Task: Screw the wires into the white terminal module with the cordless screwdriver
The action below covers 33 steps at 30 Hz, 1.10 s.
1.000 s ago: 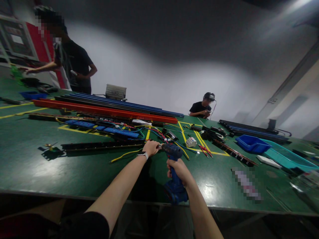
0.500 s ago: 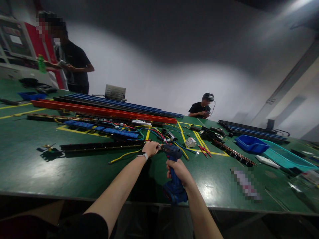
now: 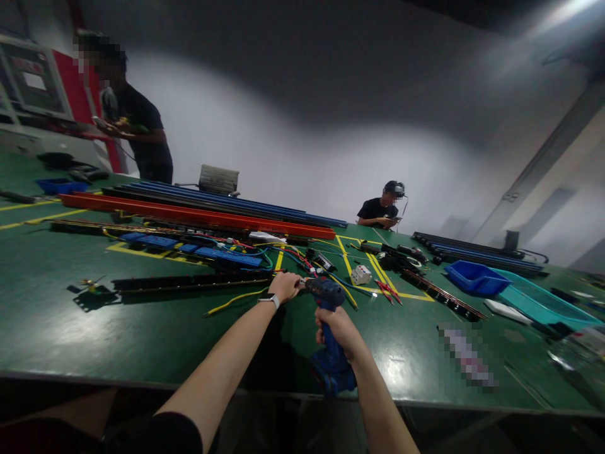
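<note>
My right hand (image 3: 338, 325) is wrapped around the handle of a blue cordless drill (image 3: 333, 366), its nose aimed left toward my other hand. My left hand (image 3: 285, 287), with a watch (image 3: 270, 299) on the wrist, is closed right at the drill's tip. Whatever its fingers pinch is hidden by the hand. Just left of those fingers ends a long black rail (image 3: 189, 281) lying on the green table (image 3: 155, 340). A yellow cable (image 3: 234, 301) runs beneath the rail toward the left hand.
Behind lie blue modules with wires (image 3: 229, 255), an orange beam (image 3: 203, 214) and blue-black profiles (image 3: 236, 203). To the right are a white breaker (image 3: 361, 274), red test leads (image 3: 388, 291), a blue bin (image 3: 477, 277) and a teal basket (image 3: 543, 299). Two people stand or sit beyond the table.
Both my hands and the drill stay nearly in place, with only a slight shift of the view. The person at the back left has turned a little and moved their hands.
</note>
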Tool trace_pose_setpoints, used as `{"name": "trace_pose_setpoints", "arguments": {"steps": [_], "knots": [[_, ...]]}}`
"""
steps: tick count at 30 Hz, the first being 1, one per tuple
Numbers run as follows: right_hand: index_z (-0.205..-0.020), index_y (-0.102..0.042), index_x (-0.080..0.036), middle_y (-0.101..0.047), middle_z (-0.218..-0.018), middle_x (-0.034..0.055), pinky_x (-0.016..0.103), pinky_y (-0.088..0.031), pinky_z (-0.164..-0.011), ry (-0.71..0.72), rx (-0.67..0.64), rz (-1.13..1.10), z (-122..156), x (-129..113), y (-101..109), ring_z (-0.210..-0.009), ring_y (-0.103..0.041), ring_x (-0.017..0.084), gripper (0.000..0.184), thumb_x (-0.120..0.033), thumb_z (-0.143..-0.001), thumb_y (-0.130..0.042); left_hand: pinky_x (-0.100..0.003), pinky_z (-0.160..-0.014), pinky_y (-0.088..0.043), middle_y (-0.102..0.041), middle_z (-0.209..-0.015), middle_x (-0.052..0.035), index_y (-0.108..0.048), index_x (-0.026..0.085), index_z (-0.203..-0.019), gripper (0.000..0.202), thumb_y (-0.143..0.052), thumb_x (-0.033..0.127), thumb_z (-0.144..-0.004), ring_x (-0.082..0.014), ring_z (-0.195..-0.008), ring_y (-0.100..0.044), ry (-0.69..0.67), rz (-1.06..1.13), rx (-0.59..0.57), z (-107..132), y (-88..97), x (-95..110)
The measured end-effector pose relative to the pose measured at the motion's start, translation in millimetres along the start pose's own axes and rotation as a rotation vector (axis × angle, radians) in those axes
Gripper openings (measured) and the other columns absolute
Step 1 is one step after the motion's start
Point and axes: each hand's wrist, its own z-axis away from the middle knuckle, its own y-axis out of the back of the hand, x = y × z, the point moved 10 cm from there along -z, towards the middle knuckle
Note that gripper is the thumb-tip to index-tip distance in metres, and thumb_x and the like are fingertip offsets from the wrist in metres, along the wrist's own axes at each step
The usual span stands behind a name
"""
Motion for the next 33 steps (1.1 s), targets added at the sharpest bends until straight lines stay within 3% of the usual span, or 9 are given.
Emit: {"name": "trace_pose_setpoints", "arguments": {"steps": [27, 33], "knots": [[-0.068, -0.051, -0.018, -0.053, -0.055, -0.0034, 0.023, -0.037, -0.042, -0.063, -0.047, 0.066, -9.6, 9.3, 3.5, -0.041, -0.058, 0.014, 0.019, -0.036, -0.071, -0.058, -0.036, -0.085, -0.043, -0.075, -0.101, -0.0096, -0.074, 0.024, -0.102, 0.037, -0.048, 0.050, -0.093, -0.0258, -0.099, -0.067, 0.001, -0.007, -0.016, 1.5, 3.3, 3.5], [-0.070, -0.050, -0.019, -0.053, -0.056, -0.0041, 0.023, -0.037, -0.042, -0.018, -0.030, -0.013, -6.6, 6.5, 2.6, -0.040, -0.056, 0.012, 0.020, -0.035, -0.073, -0.061, -0.037, -0.085, -0.043, -0.075, -0.101, -0.0102, -0.074, 0.024, -0.102, 0.039, -0.047, 0.051, -0.094, -0.0263, -0.099, -0.067, 0.001, -0.015, -0.008, 1.8, 4.5, 3.3]]}}
